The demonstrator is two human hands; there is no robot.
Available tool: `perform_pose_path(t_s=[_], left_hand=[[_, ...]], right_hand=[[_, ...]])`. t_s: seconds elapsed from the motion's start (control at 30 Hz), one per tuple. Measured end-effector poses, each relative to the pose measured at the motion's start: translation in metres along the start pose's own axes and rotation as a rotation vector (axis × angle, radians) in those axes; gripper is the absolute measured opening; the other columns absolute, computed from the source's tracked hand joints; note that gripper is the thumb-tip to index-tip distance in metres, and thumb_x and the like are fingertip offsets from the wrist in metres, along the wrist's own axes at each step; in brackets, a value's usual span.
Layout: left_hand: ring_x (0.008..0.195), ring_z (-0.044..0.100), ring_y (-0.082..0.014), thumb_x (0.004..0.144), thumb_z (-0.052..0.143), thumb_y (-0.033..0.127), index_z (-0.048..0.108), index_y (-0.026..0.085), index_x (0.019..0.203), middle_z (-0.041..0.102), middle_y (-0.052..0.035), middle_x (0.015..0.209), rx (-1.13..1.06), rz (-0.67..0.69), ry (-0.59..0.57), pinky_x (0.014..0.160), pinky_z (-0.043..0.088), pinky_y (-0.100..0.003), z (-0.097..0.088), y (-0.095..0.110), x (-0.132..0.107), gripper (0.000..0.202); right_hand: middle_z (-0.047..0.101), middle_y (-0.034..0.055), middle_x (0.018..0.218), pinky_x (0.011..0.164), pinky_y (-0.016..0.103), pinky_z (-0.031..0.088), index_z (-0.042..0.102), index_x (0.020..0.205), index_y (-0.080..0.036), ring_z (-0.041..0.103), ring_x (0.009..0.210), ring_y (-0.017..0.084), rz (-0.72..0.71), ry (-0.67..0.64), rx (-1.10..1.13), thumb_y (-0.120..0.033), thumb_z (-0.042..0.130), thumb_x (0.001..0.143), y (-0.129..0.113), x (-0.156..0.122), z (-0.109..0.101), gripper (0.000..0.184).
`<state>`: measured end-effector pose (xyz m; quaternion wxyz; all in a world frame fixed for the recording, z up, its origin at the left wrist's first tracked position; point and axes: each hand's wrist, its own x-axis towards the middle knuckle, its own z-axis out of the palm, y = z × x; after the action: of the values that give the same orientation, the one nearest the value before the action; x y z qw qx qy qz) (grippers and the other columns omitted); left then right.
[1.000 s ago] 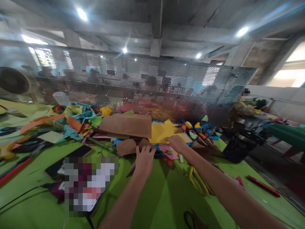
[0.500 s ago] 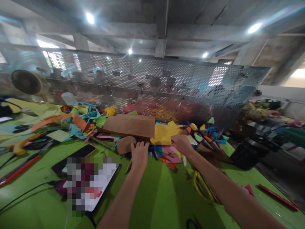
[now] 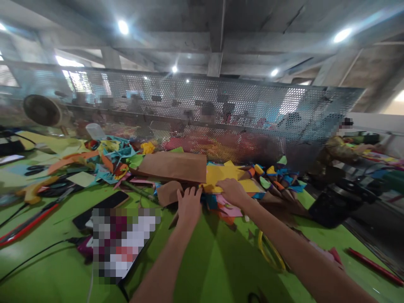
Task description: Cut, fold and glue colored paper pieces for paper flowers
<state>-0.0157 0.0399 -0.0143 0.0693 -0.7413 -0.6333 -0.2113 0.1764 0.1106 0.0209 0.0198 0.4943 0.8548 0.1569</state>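
My left hand [image 3: 190,206] lies with its fingers stretched forward at the lower edge of the brown paper [image 3: 176,166], beside a smaller rounded brown paper piece [image 3: 169,193]. To its right, my right hand [image 3: 233,193] reaches leftward, its partly bent fingers over the near edge of the yellow paper [image 3: 229,173]. I cannot see its fingertips clearly. Between and below my hands, pink paper scraps [image 3: 229,208] and blue and orange bits stick out from under the yellow sheet.
On the green table [image 3: 202,261] are a dark phone [image 3: 101,209], a blurred-out tablet-like device [image 3: 139,237], a red-handled cutter [image 3: 34,221], yellow-handled scissors [image 3: 271,252] and a red pen [image 3: 375,266]. Paper scraps [image 3: 116,155] pile at left. A perforated screen [image 3: 189,105] stands behind; a person [image 3: 342,145] works at right.
My right hand has moved left along the yellow paper, and its fingers have loosened from a fist-like shape. My left hand stays by the brown paper. The view has shifted slightly.
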Motion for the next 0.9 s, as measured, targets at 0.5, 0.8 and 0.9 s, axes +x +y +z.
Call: perform_pose_path(t_s=[0.5, 0.8, 0.9], left_hand=[[0.107, 0.055, -0.0325, 0.096, 0.044, 0.036, 0.061, 0.030, 0.126, 0.066, -0.0094, 0.109, 0.027, -0.019, -0.007, 0.101, 0.028, -0.068, 0.009, -0.002, 0.010, 0.035], [0.113, 0.052, -0.0325, 0.092, 0.050, 0.044, 0.061, 0.033, 0.128, 0.064, -0.0106, 0.117, 0.016, 0.000, -0.047, 0.106, 0.021, -0.067, 0.014, 0.007, 0.009, 0.039], [0.112, 0.052, -0.0319, 0.092, 0.050, 0.037, 0.062, 0.028, 0.125, 0.066, -0.0109, 0.114, 0.013, -0.033, -0.049, 0.106, 0.021, -0.067, 0.014, 0.007, 0.010, 0.037]], right_hand=[[0.063, 0.0086, 0.121, 0.085, 0.043, 0.055, 0.060, 0.120, -0.017, 0.064, 0.101, 0.022, 0.233, -0.069, 0.100, -0.034, 0.060, 0.094, 0.031, 0.003, 0.014, 0.031], [0.068, 0.0023, 0.077, 0.061, 0.026, 0.038, 0.067, 0.077, -0.019, 0.061, 0.073, 0.016, 0.365, 0.127, 0.414, -0.039, 0.055, 0.091, 0.045, -0.002, 0.009, 0.027], [0.066, 0.0021, 0.071, 0.058, 0.026, 0.032, 0.065, 0.072, -0.020, 0.059, 0.070, 0.018, 0.430, 0.262, 0.523, -0.044, 0.049, 0.089, 0.047, -0.002, 0.009, 0.034]])
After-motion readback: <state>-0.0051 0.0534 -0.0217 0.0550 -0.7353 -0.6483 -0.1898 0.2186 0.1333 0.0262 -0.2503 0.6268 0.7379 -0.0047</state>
